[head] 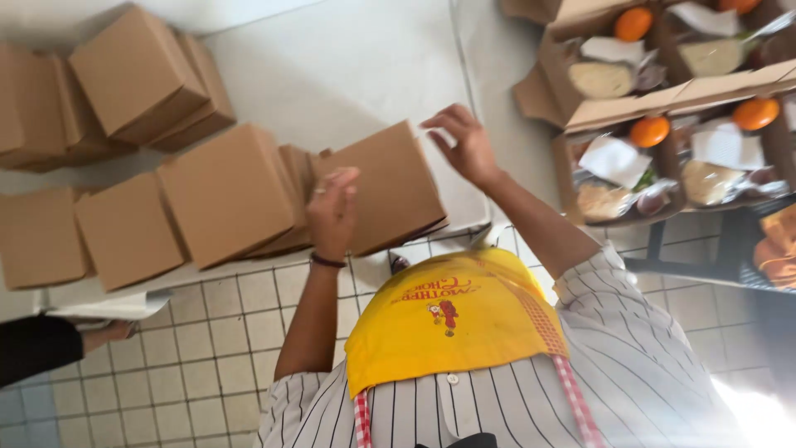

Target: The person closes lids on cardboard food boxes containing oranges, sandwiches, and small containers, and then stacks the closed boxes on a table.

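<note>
A view from above looks down on a person in a striped shirt and yellow apron (452,319) at a white counter (348,66). Near the centre of the frame, a closed brown cardboard box (390,187) sits at the counter's near edge. It is tilted, leaning partly on the neighbouring boxes, and its long axis runs from lower left to upper right. The left hand (333,211) rests on the box's near left corner, fingers loosely curled, apparently steadying it. The right hand (464,145) hovers just past the box's upper right corner, fingers half open, holding nothing clearly visible. More closed boxes (141,75) lie stacked and overlapping across the left of the frame. At upper right, open boxes (663,108) show wrapped food and oranges (649,131). Another person's dark sleeve (37,348) enters at lower left.
</note>
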